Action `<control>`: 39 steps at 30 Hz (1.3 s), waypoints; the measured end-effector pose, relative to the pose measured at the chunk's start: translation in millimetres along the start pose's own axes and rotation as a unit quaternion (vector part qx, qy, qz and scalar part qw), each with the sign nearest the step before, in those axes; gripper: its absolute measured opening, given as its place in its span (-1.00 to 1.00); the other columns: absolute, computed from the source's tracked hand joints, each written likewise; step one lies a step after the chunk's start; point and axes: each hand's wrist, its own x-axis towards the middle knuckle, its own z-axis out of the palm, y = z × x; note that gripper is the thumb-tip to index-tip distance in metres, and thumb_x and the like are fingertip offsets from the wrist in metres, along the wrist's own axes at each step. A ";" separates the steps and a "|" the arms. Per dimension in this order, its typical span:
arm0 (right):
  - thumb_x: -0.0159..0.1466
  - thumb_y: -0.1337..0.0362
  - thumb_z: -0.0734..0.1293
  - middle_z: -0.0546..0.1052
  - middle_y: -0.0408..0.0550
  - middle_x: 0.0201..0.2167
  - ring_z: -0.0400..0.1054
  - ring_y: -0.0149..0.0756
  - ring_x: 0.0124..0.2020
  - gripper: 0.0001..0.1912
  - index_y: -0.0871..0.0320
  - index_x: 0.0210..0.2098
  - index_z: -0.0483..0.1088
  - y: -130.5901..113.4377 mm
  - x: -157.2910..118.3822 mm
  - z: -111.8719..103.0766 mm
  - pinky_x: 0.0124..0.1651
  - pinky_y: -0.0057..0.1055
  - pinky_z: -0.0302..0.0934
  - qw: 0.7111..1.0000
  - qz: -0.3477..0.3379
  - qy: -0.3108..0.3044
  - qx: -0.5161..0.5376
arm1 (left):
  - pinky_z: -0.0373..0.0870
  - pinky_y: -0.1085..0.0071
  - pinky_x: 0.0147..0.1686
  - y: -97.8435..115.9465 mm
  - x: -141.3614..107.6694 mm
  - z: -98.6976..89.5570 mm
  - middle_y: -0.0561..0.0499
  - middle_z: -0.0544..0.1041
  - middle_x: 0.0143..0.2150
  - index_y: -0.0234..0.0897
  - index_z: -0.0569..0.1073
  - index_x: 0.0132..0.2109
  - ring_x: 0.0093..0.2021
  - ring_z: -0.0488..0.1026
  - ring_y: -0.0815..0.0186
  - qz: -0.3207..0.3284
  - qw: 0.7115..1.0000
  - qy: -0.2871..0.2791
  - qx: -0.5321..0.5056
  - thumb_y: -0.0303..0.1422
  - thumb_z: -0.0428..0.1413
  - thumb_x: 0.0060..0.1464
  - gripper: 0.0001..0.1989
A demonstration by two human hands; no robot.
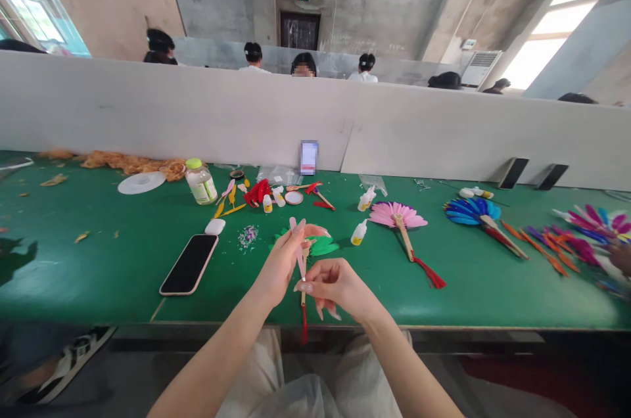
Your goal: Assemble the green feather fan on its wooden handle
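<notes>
Slim pink tweezers [298, 259] slant downward between my hands, their pale tip at the bottom. My left hand [282, 265] is closed around their upper part. The thumb and forefinger of my right hand [336, 284] pinch together at the lower tip; whether something tiny is between them I cannot make out. Beneath both hands lies a green feather fan [323, 246], partly covered, with its handle pointing toward me and a red tassel [304, 327] over the table edge. A small white glue bottle [359, 232] stands to the right of the fan.
On the green table [236, 303] lie a phone [190, 265], a pile of sequins [248, 237], a lidded jar [200, 183], red material [257, 193], a pink fan [398, 215], a blue fan [473, 211] and loose feathers [557, 244]. A white partition [221, 119] runs behind; another person's hand [622, 254] is far right.
</notes>
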 end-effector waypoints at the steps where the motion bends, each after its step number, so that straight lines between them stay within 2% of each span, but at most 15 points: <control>1: -0.04 0.09 0.45 0.38 -0.22 -0.77 0.12 -0.59 -0.82 -0.65 0.28 -0.50 0.39 -0.4 -0.2 0.2 -0.81 -0.65 -0.08 1.000 -0.004 0.000 0.001 | 0.13 0.24 0.06 0.0 -0.2 0.0 -0.07 0.49 -0.10 -0.25 0.50 -0.28 0.01 0.31 0.17 0.000 1.000 0.001 0.000 -0.09 -0.04 0.08 -0.64; 7: -0.06 0.08 0.45 0.37 -0.23 -0.77 0.13 -0.57 -0.82 -0.64 0.28 -0.51 0.39 -1.7 -0.5 1.8 -0.82 -0.65 -0.10 1.000 -0.009 0.004 0.003 | 0.11 0.26 0.06 0.8 -1.4 0.7 -0.07 0.48 -0.10 -0.27 0.50 -0.27 0.01 0.32 0.18 0.006 1.000 -0.010 0.005 -0.11 -0.05 0.10 -0.65; 15: -0.06 0.11 0.47 0.38 -0.20 -0.74 0.21 -0.53 -0.77 -0.67 0.28 -0.51 0.40 -0.3 -1.7 -0.2 -0.79 -0.65 -0.02 1.000 -0.008 0.001 0.000 | 0.13 0.27 0.04 2.7 -1.9 1.0 -0.07 0.49 -0.11 -0.26 0.50 -0.29 0.00 0.32 0.18 0.008 1.000 -0.016 -0.001 -0.12 -0.05 0.10 -0.65; 24: -0.07 0.06 0.46 0.34 -0.23 -0.77 0.20 -0.53 -0.78 -0.63 0.27 -0.53 0.37 -2.8 -1.0 4.0 -0.79 -0.65 -0.02 1.000 -0.018 0.010 -0.002 | 0.13 0.29 0.04 3.7 -2.5 2.9 -0.06 0.50 -0.13 -0.26 0.50 -0.31 -0.01 0.33 0.20 0.012 1.000 -0.009 -0.005 -0.12 -0.04 0.10 -0.66; 27: -0.08 0.07 0.46 0.34 -0.23 -0.77 0.20 -0.53 -0.78 -0.63 0.27 -0.53 0.37 -3.4 -1.2 7.7 -0.80 -0.66 -0.01 1.000 -0.016 0.026 0.002 | 0.15 0.31 0.02 1.4 -3.1 2.1 -0.05 0.49 -0.12 -0.26 0.49 -0.30 -0.02 0.33 0.22 0.016 1.000 0.013 -0.002 -0.12 -0.04 0.09 -0.66; 31: -0.06 0.06 0.45 0.34 -0.23 -0.79 0.18 -0.54 -0.79 -0.63 0.27 -0.52 0.38 -6.1 -3.8 10.5 -0.80 -0.66 -0.01 0.998 -0.028 0.060 -0.005 | 0.23 0.37 -0.10 -2.3 -3.6 1.4 -0.02 0.48 -0.15 -0.23 0.49 -0.28 -0.10 0.33 0.25 0.052 0.995 0.081 0.025 -0.11 -0.04 0.08 -0.67; 35: -0.06 0.08 0.46 0.37 -0.20 -0.76 0.22 -0.52 -0.77 -0.64 0.27 -0.46 0.43 -12.3 -7.7 10.2 -0.79 -0.65 0.02 0.997 -0.037 0.066 -0.005 | 0.25 0.48 -0.35 1.5 -5.9 1.3 0.02 0.44 -0.36 -0.23 0.49 -0.28 -0.36 0.32 0.38 0.098 0.985 0.130 0.058 -0.09 -0.05 0.09 -0.65; 37: -0.05 0.09 0.45 0.38 -0.20 -0.74 0.22 -0.52 -0.77 -0.65 0.26 -0.43 0.45 -16.2 -9.5 9.1 -0.79 -0.65 0.03 0.997 -0.040 0.066 -0.001 | 0.18 0.51 -0.51 6.1 -8.3 -0.2 0.06 0.36 -0.50 -0.24 0.49 -0.28 -0.51 0.24 0.44 0.106 0.983 0.129 0.070 -0.08 -0.04 0.08 -0.64; 39: -0.04 0.09 0.45 0.37 -0.21 -0.75 0.20 -0.53 -0.79 -0.65 0.26 -0.44 0.45 -19.8 -11.0 7.5 -0.81 -0.64 0.02 0.996 -0.038 0.080 0.015 | 0.06 0.51 -0.65 10.3 -11.7 -3.1 0.12 0.26 -0.63 -0.27 0.49 -0.29 -0.64 0.14 0.49 0.096 0.987 0.101 0.080 -0.09 -0.02 0.07 -0.64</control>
